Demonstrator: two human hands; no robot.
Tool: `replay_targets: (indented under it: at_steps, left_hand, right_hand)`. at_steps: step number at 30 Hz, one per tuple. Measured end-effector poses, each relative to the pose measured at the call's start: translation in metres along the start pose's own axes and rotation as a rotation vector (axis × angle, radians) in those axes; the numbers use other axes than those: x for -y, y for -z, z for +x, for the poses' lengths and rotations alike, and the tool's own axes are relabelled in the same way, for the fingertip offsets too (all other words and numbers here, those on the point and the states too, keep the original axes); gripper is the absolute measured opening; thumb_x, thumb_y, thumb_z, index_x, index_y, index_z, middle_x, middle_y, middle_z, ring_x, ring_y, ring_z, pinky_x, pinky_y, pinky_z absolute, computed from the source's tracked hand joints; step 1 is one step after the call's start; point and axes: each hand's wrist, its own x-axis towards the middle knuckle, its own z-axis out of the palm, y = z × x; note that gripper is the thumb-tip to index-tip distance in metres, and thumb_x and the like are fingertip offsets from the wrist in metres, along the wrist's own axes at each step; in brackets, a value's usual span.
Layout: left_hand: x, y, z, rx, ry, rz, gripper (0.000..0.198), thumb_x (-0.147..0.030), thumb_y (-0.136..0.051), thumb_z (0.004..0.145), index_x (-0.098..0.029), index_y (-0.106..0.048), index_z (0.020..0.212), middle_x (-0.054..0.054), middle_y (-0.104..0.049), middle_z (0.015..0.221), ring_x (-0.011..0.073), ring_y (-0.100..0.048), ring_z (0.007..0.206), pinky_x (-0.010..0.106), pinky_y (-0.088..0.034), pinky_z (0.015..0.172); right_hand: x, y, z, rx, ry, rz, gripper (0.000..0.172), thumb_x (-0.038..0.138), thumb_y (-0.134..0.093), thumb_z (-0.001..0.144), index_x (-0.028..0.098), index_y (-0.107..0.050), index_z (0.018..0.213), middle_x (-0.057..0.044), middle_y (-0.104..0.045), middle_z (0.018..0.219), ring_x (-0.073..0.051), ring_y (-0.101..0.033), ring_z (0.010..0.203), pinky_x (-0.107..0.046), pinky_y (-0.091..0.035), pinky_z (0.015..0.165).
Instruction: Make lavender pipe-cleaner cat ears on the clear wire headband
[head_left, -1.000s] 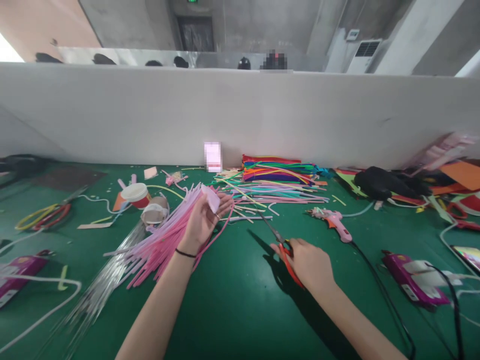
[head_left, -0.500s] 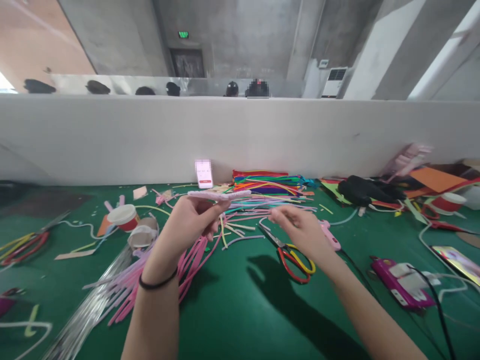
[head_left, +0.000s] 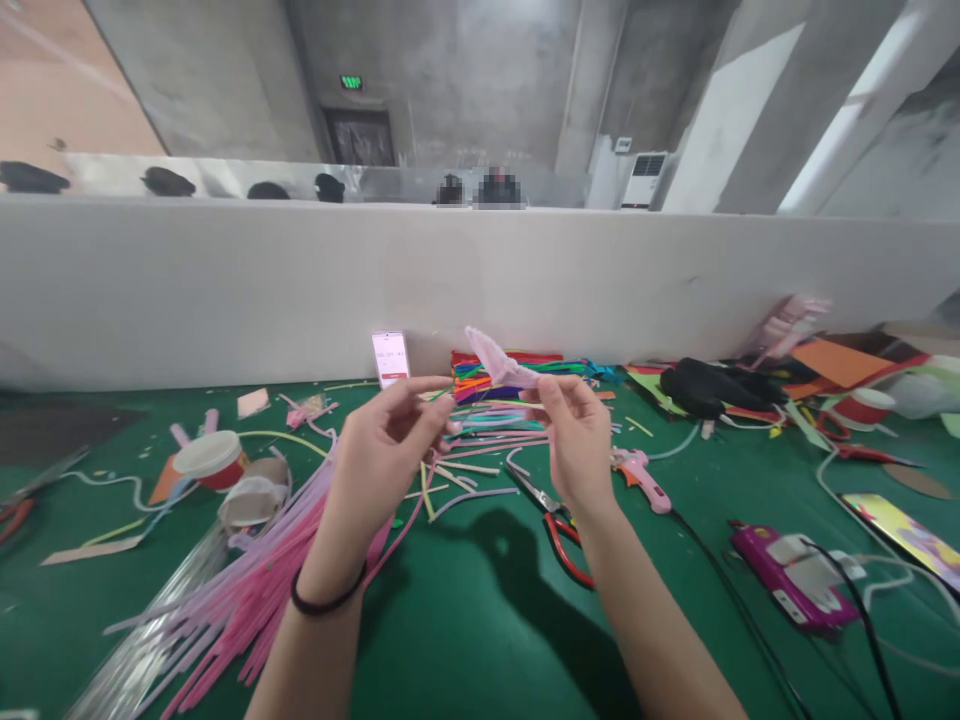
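Raised above the green table [head_left: 465, 620], my right hand [head_left: 574, 435] pinches the lower end of a short pale pink pipe cleaner piece [head_left: 495, 360], which points up and to the left. My left hand [head_left: 379, 460] is beside it, fingers curled toward the same piece; whether it touches the piece is unclear. A bundle of pink pipe cleaners [head_left: 247, 590] lies on the table under my left forearm. Red-handled scissors [head_left: 559, 525] lie on the table below my right wrist.
A stack of coloured pipe cleaners [head_left: 510, 375] and a phone [head_left: 390, 358] lean by the white partition. A pink glue gun [head_left: 637, 475], a magenta device with cables [head_left: 791, 575], paper cups [head_left: 210, 458] and craft scraps lie around. People's heads show beyond the partition.
My right hand left the scissors on the table and rose to the pale pink piece. Both hands lifted up, and the piece turned from lying level to pointing upward.
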Motion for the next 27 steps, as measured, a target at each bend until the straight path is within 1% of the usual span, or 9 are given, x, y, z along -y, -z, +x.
replay_targets:
  at_steps: [3, 5, 7, 11, 14, 17, 19, 22, 27]
  left_hand:
    - [0.01, 0.004, 0.007, -0.201, -0.113, 0.115, 0.031, -0.025, -0.072, 0.074, -0.022, -0.069, 0.104, 0.005, -0.067, 0.106, 0.0197, -0.061, 0.098, 0.023, -0.051, 0.076]
    - [0.023, 0.006, 0.013, -0.192, -0.103, 0.141, 0.044, -0.026, -0.078, 0.067, -0.024, -0.066, 0.11, 0.006, -0.063, 0.118, 0.0243, -0.054, 0.114, 0.026, -0.049, 0.083]
    - [0.037, 0.005, 0.019, -0.052, 0.007, 0.103, 0.046, -0.028, -0.079, 0.066, -0.022, -0.066, 0.109, 0.007, -0.068, 0.107, 0.0246, -0.061, 0.102, 0.028, -0.051, 0.078]
    - [0.052, 0.002, 0.022, 0.44, 0.356, 0.015, 0.031, -0.042, -0.064, 0.08, -0.015, -0.067, 0.095, 0.006, -0.07, 0.075, 0.0188, -0.067, 0.065, 0.03, -0.054, 0.065]
    - [0.058, 0.005, 0.02, 0.619, 0.439, -0.17, 0.042, -0.049, -0.062, 0.081, -0.014, -0.065, 0.104, 0.011, -0.072, 0.088, 0.0204, -0.069, 0.072, 0.032, -0.055, 0.069]
    - [0.067, 0.009, 0.019, 0.749, 0.455, -0.376, 0.067, -0.065, -0.056, 0.076, -0.013, -0.061, 0.118, 0.02, -0.065, 0.115, 0.0301, -0.067, 0.096, 0.039, -0.055, 0.077]
    - [0.073, 0.008, 0.021, 0.642, 0.475, -0.405, 0.069, -0.068, -0.051, 0.078, -0.012, -0.062, 0.117, 0.021, -0.062, 0.121, 0.0317, -0.066, 0.099, 0.039, -0.056, 0.077]
    - [0.078, -0.002, 0.028, 0.247, 0.455, -0.275, 0.047, -0.053, -0.057, 0.083, -0.014, -0.066, 0.108, 0.016, -0.067, 0.115, 0.0241, -0.069, 0.092, 0.028, -0.056, 0.067]
    - [0.075, -0.012, 0.031, 0.107, 0.514, -0.341, 0.026, -0.036, -0.071, 0.077, -0.013, -0.067, 0.087, 0.011, -0.073, 0.092, 0.0196, -0.07, 0.08, 0.024, -0.056, 0.061]
  right_hand:
    - [-0.009, 0.007, 0.017, -0.071, -0.134, 0.141, 0.029, 0.045, -0.071, 0.074, 0.018, -0.061, 0.081, -0.002, -0.069, 0.082, -0.015, -0.067, 0.079, -0.024, -0.053, 0.063]
    - [-0.013, 0.011, 0.024, -0.111, -0.199, 0.191, 0.031, 0.044, -0.073, 0.071, 0.017, -0.062, 0.082, -0.002, -0.07, 0.082, -0.014, -0.068, 0.077, -0.023, -0.054, 0.064]
    - [-0.017, 0.013, 0.028, -0.123, -0.25, 0.227, 0.031, 0.042, -0.076, 0.069, 0.017, -0.064, 0.082, -0.002, -0.07, 0.08, -0.013, -0.068, 0.075, -0.022, -0.055, 0.064]
    - [-0.027, 0.02, 0.032, -0.042, -0.34, 0.252, 0.028, 0.038, -0.08, 0.064, 0.016, -0.065, 0.075, 0.0, -0.069, 0.072, -0.011, -0.068, 0.069, -0.019, -0.055, 0.064]
    - [-0.035, 0.028, 0.037, 0.038, -0.413, 0.157, 0.03, 0.04, -0.081, 0.062, 0.017, -0.066, 0.075, 0.0, -0.07, 0.073, -0.01, -0.066, 0.061, -0.017, -0.053, 0.056]
    - [-0.04, 0.037, 0.041, 0.08, -0.487, 0.086, 0.031, 0.042, -0.08, 0.062, 0.017, -0.067, 0.075, -0.001, -0.07, 0.07, -0.008, -0.063, 0.055, -0.015, -0.049, 0.049]
    - [-0.042, 0.038, 0.041, 0.115, -0.513, 0.058, 0.031, 0.043, -0.08, 0.062, 0.016, -0.067, 0.071, -0.001, -0.068, 0.065, -0.008, -0.061, 0.053, -0.015, -0.047, 0.047]
    - [-0.044, 0.035, 0.036, 0.197, -0.494, 0.0, 0.034, 0.046, -0.078, 0.064, 0.016, -0.064, 0.065, -0.001, -0.065, 0.062, -0.008, -0.059, 0.05, -0.018, -0.047, 0.048]
    - [-0.046, 0.028, 0.03, 0.315, -0.439, -0.122, 0.037, 0.051, -0.073, 0.068, 0.017, -0.06, 0.067, -0.001, -0.064, 0.062, -0.012, -0.06, 0.052, -0.022, -0.049, 0.049]
